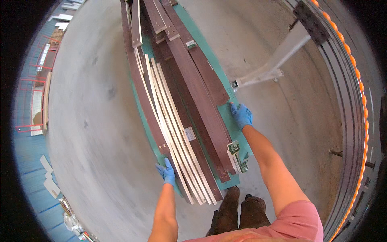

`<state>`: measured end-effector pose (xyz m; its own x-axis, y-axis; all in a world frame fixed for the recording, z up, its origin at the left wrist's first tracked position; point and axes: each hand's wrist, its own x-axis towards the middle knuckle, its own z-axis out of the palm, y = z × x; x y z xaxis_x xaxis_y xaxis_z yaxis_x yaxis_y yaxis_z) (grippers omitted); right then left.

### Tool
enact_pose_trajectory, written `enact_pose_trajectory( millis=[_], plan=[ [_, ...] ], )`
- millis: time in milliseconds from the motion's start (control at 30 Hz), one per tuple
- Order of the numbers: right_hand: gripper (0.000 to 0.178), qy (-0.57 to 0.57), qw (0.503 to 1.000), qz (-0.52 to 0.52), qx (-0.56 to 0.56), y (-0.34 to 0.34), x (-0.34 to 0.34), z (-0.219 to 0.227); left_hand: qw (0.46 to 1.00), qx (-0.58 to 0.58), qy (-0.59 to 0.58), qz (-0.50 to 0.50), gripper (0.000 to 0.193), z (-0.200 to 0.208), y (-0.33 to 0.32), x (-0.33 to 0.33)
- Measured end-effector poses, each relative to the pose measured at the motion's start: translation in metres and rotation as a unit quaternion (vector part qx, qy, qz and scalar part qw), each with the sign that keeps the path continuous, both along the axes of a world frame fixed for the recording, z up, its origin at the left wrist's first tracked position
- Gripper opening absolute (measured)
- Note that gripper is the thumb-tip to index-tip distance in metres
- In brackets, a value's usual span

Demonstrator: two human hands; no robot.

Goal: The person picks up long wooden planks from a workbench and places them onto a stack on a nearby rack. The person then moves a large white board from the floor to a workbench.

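A long green board (236, 121) stretches away in front of me, loaded with dark brown boards (197, 88) and several pale wooden strips (171, 129) lying lengthwise. My left hand (166, 172), in a blue glove, is against the near left edge of the load, thumb and fingers apart. Farther up on the right, my right hand (242, 116), also gloved in blue, is closed at the green board's edge; its lower fingers are partly hidden. A green and white label tag (234, 150) sits on the near right brown board, and a white paper label (190, 133) lies between strips and boards.
Beyond my right hand, a pale metal leg (262, 76) reaches toward a long dark rail (342, 101). An orange twisted cord (354, 68) runs along that rail. Red racks (34, 80) stand far left, and grey concrete floor (96, 121) surrounds the load.
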<state>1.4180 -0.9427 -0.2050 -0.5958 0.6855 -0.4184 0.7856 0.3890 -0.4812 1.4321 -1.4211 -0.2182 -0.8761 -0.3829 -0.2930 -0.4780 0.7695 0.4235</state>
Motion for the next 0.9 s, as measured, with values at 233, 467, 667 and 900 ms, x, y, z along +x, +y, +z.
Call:
enact_pose_trajectory(
  millis=[233,467,667,900],
  plan=[
    [0.078,-0.008,1.0,-0.028,0.009,-0.003,0.003,-0.002,0.999,0.029,-0.007,-0.033,0.11,-0.004,-0.011,-0.014],
    [0.083,0.005,0.999,-0.045,0.009,-0.009,0.017,-0.013,0.997,-0.016,0.038,-0.064,0.11,-0.009,-0.009,-0.019],
    [0.076,-0.013,0.999,-0.039,0.01,-0.019,0.019,-0.007,0.998,-0.004,-0.026,-0.052,0.112,-0.007,-0.019,-0.023],
    [0.076,-0.019,0.998,-0.062,0.015,-0.018,0.022,-0.019,0.997,0.013,0.016,-0.079,0.109,-0.012,-0.019,-0.029]
  ],
)
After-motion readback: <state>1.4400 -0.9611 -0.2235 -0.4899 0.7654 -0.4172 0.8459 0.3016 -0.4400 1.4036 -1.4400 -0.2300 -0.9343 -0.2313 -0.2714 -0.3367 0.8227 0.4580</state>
